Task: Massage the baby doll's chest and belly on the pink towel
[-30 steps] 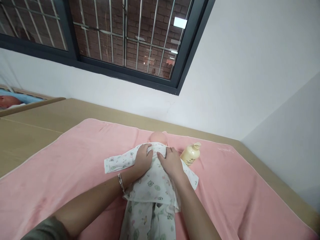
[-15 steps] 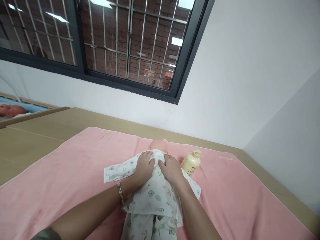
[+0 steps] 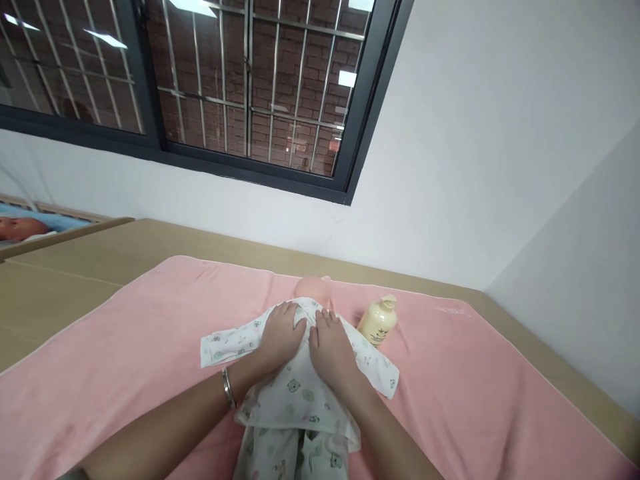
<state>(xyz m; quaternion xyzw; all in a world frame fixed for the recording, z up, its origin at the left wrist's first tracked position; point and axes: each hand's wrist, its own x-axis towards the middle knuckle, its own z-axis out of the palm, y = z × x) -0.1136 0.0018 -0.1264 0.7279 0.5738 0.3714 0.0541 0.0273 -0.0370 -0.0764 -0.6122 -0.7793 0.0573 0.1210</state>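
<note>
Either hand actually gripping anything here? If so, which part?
No grip visible. Both the left hand and right hand lie palm-down, flat on the upper chest of the baby doll, just below its head, pressing its printed outfit.

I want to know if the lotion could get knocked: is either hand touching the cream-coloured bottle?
No: both the left hand and right hand rest on the doll, apart from the bottle.
</note>
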